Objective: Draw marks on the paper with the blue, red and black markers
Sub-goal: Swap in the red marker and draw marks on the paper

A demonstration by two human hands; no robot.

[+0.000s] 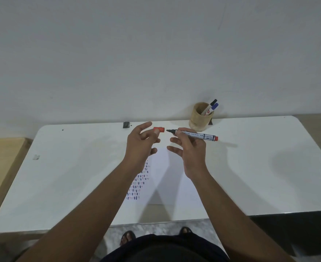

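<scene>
My right hand (190,148) holds the red marker (197,134) level above the table, its bare tip pointing left. The marker's red cap (159,129) is pinched in the fingertips of my left hand (141,142), a short gap away from the tip. Below both hands lies the white paper (165,178), with rows of small blue and red marks (138,184) down its left side. The blue marker (214,106) and the black marker (211,103) stand in a bamboo cup (200,118) at the back of the table.
The white table (70,176) runs against a plain wall. A small dark object (125,124) lies near the back edge and a scrap of tape (36,157) sits at the left. A wooden surface (2,159) adjoins the table's left side.
</scene>
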